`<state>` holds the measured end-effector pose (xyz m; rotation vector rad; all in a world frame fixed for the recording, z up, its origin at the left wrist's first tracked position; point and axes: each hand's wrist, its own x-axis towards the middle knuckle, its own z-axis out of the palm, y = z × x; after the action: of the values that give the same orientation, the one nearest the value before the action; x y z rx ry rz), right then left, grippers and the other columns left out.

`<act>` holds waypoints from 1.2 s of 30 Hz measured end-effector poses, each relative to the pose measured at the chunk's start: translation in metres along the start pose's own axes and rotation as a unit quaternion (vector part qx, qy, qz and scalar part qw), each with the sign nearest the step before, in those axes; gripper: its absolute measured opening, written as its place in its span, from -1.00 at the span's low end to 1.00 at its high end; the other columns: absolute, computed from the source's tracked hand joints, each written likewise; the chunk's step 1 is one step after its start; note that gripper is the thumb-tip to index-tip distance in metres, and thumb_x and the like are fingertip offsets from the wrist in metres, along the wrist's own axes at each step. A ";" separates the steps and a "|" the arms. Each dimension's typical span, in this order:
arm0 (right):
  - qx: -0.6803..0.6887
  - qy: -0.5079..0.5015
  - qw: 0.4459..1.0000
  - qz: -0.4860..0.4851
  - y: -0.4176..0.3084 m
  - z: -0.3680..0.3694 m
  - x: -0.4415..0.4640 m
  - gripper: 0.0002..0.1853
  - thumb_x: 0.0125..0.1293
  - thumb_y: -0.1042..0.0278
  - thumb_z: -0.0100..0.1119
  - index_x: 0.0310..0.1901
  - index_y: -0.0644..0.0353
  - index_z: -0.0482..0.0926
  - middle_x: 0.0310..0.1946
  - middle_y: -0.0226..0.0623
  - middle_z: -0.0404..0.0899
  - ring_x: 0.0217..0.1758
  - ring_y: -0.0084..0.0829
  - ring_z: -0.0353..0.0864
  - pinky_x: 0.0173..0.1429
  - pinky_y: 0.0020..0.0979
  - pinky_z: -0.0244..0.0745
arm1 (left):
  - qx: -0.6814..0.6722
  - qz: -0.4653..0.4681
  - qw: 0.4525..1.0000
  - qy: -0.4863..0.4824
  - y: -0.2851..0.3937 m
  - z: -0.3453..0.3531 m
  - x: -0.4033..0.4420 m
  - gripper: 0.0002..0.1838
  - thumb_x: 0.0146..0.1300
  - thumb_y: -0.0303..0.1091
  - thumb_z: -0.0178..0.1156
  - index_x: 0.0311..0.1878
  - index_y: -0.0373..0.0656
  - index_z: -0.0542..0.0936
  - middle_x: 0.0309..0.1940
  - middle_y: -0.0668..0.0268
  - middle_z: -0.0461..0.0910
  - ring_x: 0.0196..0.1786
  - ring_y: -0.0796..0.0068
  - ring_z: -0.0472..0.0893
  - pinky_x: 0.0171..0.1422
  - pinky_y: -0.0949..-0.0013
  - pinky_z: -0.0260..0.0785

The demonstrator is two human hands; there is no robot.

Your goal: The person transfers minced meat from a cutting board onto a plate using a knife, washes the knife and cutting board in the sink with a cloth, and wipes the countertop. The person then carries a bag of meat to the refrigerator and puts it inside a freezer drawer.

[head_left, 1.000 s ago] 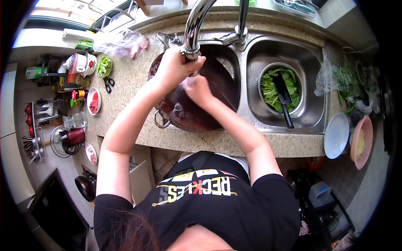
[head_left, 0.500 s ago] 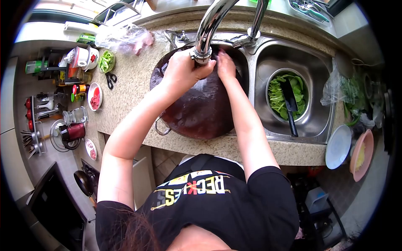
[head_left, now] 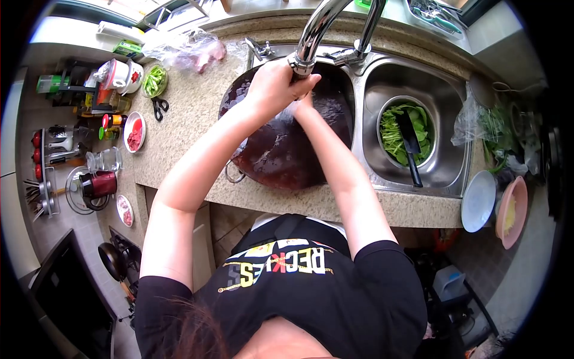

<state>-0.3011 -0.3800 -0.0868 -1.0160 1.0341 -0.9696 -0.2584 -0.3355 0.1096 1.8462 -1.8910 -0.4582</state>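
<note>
Over the left basin lies a large dark round pan [head_left: 281,158], wet inside, with a metal loop handle at its lower left. My left hand [head_left: 276,87] is wrapped round the end of the chrome faucet [head_left: 312,39]. Below the faucet outlet, my right hand [head_left: 302,107] is inside the pan, under running water; its fingers are mostly hidden behind my left hand and the water. In the right basin [head_left: 448,102] stands a metal bowl of green leaves [head_left: 394,137] with a black-handled tool [head_left: 411,143] across it.
On the counter [head_left: 185,119] at left are black scissors [head_left: 159,109], a bowl of cut greens [head_left: 155,81], a dish of red meat [head_left: 135,133] and a plastic bag [head_left: 179,51]. At right are a pale blue plate [head_left: 478,201] and a pink plate [head_left: 513,212].
My left hand and the faucet end have shifted right. My right hand moved to the pan's far right side, then back under the faucet. The water surface in the pan looks different.
</note>
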 end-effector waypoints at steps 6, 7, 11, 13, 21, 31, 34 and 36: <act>0.050 -0.107 0.989 -0.092 0.123 0.033 0.047 -0.59 0.37 0.15 -0.16 0.21 0.06 0.26 0.10 -0.24 0.40 0.12 -0.30 0.42 0.15 -0.40 0.33 | 0.003 -0.078 0.975 0.207 -0.074 -0.003 -0.119 -0.57 0.27 -0.04 0.06 -0.05 -0.26 0.46 -0.27 0.08 0.54 -0.14 0.17 0.53 -0.06 0.23 0.35; 0.128 -0.124 0.984 -0.029 0.136 0.022 0.054 -0.59 0.37 0.24 -0.13 0.23 0.06 0.24 0.10 -0.25 0.40 0.10 -0.32 0.42 0.14 -0.42 0.34 | 0.012 -0.162 0.969 0.185 -0.088 -0.006 -0.153 -0.56 0.29 -0.02 0.02 -0.11 -0.28 0.49 -0.30 0.09 0.55 -0.18 0.18 0.55 -0.08 0.23 0.36; 0.109 -0.052 0.991 -0.060 0.156 0.023 0.065 -0.63 0.30 0.38 0.00 0.14 0.13 0.32 0.05 -0.21 0.43 0.06 -0.27 0.44 0.16 -0.33 0.33 | -0.220 -0.504 0.835 0.039 -0.120 0.013 -0.244 -0.55 0.33 0.03 -0.04 -0.34 -0.23 0.52 -0.53 0.27 0.50 -0.48 0.44 0.52 -0.36 0.40 0.40; 0.079 -0.004 0.985 -0.154 0.069 0.037 0.017 -0.74 0.24 0.35 0.07 -0.05 0.21 0.50 -0.05 -0.13 0.51 0.02 -0.18 0.48 0.18 -0.23 0.33 | -0.360 -0.443 0.820 0.048 -0.098 0.023 -0.245 -0.60 0.33 0.01 -0.01 -0.39 -0.16 0.48 -0.61 0.39 0.41 -0.56 0.58 0.47 -0.46 0.51 0.39; -0.194 -0.202 0.915 -0.290 -0.045 0.057 -0.084 -0.80 0.18 0.39 0.20 -0.15 0.19 0.60 -0.13 -0.06 0.57 0.00 -0.22 0.57 0.09 -0.39 0.43 | -0.413 -0.388 0.814 0.128 -0.068 0.027 -0.217 -0.69 0.35 -0.12 0.01 -0.49 -0.06 0.39 -0.64 0.51 0.35 -0.64 0.70 0.29 -0.55 0.58 0.15; -0.170 -0.291 0.824 -0.455 -0.059 0.065 -0.068 -0.77 0.20 0.35 0.15 -0.10 0.14 0.59 -0.06 -0.16 0.55 0.16 -0.19 0.44 0.25 -0.28 0.32 | -0.365 -0.339 0.861 0.098 -0.043 0.017 -0.192 -0.73 0.37 -0.18 -0.01 -0.40 -0.12 0.44 -0.62 0.54 0.30 -0.56 0.76 0.25 -0.49 0.61 0.10; -0.129 -0.242 0.864 -0.423 -0.029 0.059 -0.001 -0.76 0.28 0.40 0.07 -0.03 0.21 0.54 -0.09 -0.20 0.56 0.04 -0.30 0.51 0.14 -0.42 0.39 | -0.366 -0.342 0.860 0.102 -0.043 0.017 -0.195 -0.73 0.37 -0.18 -0.01 -0.41 -0.13 0.44 -0.62 0.54 0.30 -0.56 0.76 0.25 -0.48 0.59 0.11; -0.186 -0.186 0.906 -0.331 0.021 0.031 0.042 -0.73 0.30 0.34 0.03 0.00 0.19 0.52 -0.10 -0.20 0.56 -0.07 -0.34 0.54 0.04 -0.43 0.43 | -0.374 -0.336 0.858 0.108 -0.038 0.015 -0.192 -0.73 0.37 -0.18 0.00 -0.41 -0.13 0.43 -0.62 0.54 0.30 -0.56 0.75 0.25 -0.48 0.59 0.11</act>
<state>-0.2583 -0.4094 -0.1093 -1.8667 0.5540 -1.0703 -0.2345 -0.1469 0.0595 1.8135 -0.6804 -0.9902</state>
